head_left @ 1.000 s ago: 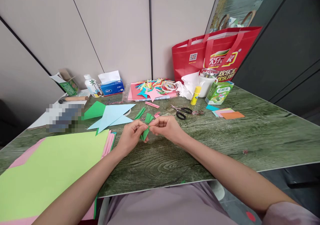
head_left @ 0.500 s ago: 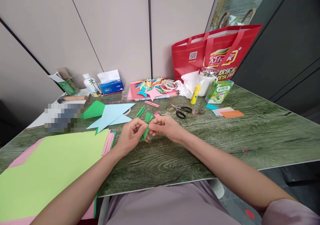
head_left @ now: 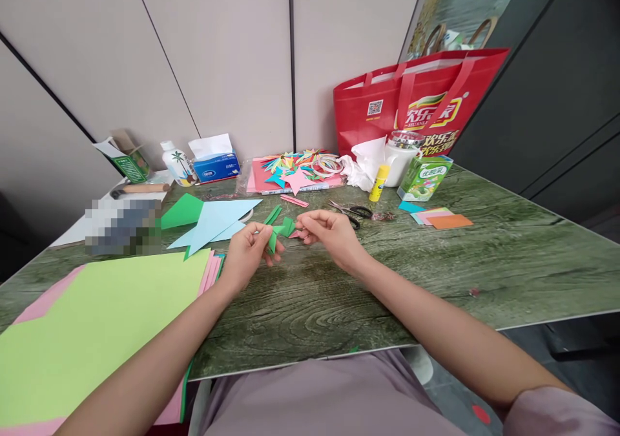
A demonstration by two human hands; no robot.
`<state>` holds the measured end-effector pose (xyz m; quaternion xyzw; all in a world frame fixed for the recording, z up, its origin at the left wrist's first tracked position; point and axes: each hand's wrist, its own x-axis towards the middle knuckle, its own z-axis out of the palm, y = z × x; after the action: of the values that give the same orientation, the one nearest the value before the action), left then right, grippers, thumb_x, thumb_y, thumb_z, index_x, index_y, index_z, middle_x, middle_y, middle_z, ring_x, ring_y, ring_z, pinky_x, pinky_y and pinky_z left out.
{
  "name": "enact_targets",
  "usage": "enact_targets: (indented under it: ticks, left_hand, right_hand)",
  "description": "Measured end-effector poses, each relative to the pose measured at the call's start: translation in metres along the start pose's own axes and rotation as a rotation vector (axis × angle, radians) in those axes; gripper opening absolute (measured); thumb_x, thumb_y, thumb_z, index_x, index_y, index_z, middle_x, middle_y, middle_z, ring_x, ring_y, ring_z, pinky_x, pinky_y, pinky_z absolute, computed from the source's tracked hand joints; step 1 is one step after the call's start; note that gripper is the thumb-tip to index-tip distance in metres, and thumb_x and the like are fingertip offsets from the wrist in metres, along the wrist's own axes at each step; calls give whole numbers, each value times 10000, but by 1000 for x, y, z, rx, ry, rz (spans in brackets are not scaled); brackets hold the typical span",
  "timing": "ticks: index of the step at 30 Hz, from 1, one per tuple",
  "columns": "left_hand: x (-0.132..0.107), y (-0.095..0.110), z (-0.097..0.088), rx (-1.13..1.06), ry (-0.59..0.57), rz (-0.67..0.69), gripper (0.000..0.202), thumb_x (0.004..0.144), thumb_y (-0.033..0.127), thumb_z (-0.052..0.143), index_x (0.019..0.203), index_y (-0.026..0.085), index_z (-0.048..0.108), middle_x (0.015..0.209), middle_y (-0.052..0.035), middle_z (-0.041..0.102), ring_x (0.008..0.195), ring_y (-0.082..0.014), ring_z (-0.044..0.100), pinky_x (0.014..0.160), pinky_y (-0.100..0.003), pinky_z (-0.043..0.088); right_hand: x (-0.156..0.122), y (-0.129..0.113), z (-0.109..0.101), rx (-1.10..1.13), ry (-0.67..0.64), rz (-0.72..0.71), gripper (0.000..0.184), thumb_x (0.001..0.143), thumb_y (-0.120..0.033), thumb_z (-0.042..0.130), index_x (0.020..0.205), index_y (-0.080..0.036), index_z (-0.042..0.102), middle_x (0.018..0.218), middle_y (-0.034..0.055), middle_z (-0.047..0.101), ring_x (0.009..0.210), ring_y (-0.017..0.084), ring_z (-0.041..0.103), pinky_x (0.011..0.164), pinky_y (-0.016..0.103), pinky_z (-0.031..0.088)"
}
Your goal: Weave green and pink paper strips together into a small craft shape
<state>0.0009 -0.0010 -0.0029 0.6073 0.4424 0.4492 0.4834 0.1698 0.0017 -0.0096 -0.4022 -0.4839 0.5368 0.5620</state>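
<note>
Green tabletop bears blue box, tissue protruding — left hand pinches green paper.

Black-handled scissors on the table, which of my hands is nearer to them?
Your right hand: it is just on the near side of the black-handled scissors, slightly left. Your left hand is farther left, holding folded green paper.

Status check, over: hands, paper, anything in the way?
Left hand pinching folded green paper. Right hand close beside it, grip unclear. Scissors beyond right hand, partly hidden by it.
</note>
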Motion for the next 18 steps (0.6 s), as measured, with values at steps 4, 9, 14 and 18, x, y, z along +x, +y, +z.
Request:
enact_targets:
  ticks: [4,9,14,18]
  left_hand:
    - [2,-2,-2,-76,77,-77,257,720,386,595,736,155,484,563,-4,616,425,-115,548,334,-189,379]
    - [3,-5,-2,-162,70,-122,268,679,364,644,742,148,498,577,-11,628,484,-127,585,416,-214,450]
    - [4,-8,-2,-255,68,-108,253,669,313,669,778,145,514,631,-21,657,606,-163,643,588,-290,525]
    - [5,-9,-2,-313,71,-95,230,680,283,654,807,137,532,655,-22,663,679,-186,663,686,-337,530]
  right_hand:
    - [8,9,-10,-257,148,-160,186,709,-278,592,837,-145,617,728,34,628,575,119,566,538,263,499]
    - [3,18,-13,-999,50,-338,175,724,-155,569,879,-196,640,930,78,617,882,209,561,704,325,472]
    - [0,22,-10,-1306,-38,-308,203,721,-183,599,923,-190,620,905,90,630,891,254,557,735,365,448]
    - [2,25,-12,-1133,-11,-315,194,730,-123,546,906,-177,606,836,63,645,769,199,596,702,330,470]
